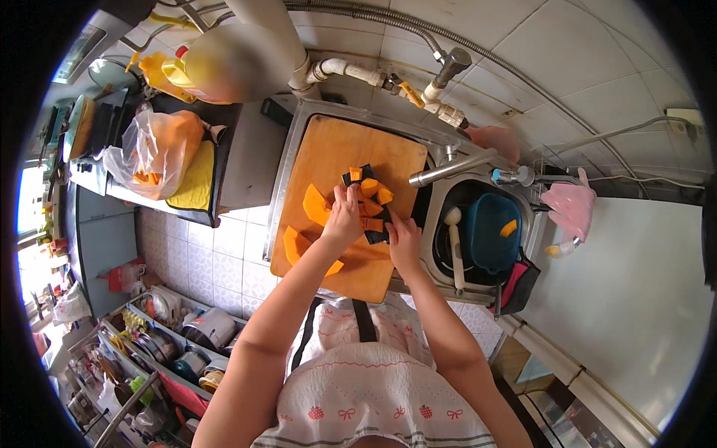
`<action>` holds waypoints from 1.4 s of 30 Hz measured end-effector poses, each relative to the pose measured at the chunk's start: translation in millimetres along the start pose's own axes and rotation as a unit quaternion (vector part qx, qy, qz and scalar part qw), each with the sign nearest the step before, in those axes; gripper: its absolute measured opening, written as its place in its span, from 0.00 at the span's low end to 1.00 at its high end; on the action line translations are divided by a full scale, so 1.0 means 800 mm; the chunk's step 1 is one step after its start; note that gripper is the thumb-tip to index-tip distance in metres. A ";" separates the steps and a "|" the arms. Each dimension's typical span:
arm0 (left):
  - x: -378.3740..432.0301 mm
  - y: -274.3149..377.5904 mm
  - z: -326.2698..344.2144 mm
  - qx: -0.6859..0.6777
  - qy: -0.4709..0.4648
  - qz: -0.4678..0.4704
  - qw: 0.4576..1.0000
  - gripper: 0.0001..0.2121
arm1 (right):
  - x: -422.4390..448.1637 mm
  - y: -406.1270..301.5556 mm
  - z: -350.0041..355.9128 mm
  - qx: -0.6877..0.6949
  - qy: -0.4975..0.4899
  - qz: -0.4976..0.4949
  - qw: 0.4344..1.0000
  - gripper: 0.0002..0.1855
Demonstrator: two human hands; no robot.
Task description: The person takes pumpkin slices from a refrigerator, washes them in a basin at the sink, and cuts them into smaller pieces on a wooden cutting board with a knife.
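Note:
A wooden cutting board (336, 145) lies over the left part of the sink, with orange pumpkin pieces on it. My left hand (344, 215) rests with bent fingers at the left side of the cut pumpkin chunks (369, 208). A dark, flat thing, perhaps a knife blade, shows among them; its kind is hard to tell. To the right, my right hand (403, 241) is closed beside the lower end of this dark thing; what it grips is mostly hidden. Larger pumpkin wedges (316, 206) lie left of my left hand and below it near my forearm.
A steel faucet (442, 169) reaches over the board's right edge. The sink basin (442, 213) holds a blue plastic basin (487, 235) with a pumpkin piece and a pale-handled utensil (456, 252). A plastic bag (162, 145) with orange contents stands left; pink rubber gloves (571, 204) hang right.

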State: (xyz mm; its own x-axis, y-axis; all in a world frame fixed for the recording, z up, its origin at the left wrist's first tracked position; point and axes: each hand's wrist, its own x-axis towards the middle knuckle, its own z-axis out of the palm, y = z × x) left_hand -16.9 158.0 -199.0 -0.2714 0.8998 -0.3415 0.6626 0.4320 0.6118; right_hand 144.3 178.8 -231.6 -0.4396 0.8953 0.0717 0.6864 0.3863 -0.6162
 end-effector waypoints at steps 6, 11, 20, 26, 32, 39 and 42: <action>-0.024 0.024 -0.004 0.015 0.043 0.048 0.998 0.36 | -0.017 0.011 -0.005 0.066 0.005 0.017 0.998 0.17; -0.044 0.056 0.004 0.014 0.032 0.047 0.998 0.31 | -0.037 0.008 -0.032 0.084 -0.008 0.038 0.996 0.15; -0.061 0.088 0.010 0.069 -0.021 0.060 0.996 0.33 | -0.069 0.011 -0.049 0.125 0.032 0.080 0.988 0.15; -0.055 0.172 0.067 0.013 -0.097 0.152 0.984 0.30 | -0.120 0.061 -0.126 0.100 0.058 0.218 0.969 0.15; -0.011 0.259 0.178 -0.114 -0.188 0.194 0.956 0.36 | -0.139 0.150 -0.222 -0.005 0.106 0.287 0.952 0.17; 0.011 0.228 0.175 -0.062 0.045 0.188 0.979 0.22 | -0.088 0.176 -0.271 -0.072 0.006 0.441 0.895 0.17; 0.041 0.152 0.126 0.235 0.262 0.115 0.929 0.20 | -0.082 0.166 -0.278 -0.319 0.012 0.297 0.900 0.16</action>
State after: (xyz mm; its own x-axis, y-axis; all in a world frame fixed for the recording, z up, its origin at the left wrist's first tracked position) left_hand 124.8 233.8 -207.7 -0.3048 0.9245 0.2289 0.9437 0.2607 0.2038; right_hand 393.1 220.8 -143.7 0.1221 0.9875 -0.1002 0.9925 -0.1203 0.0238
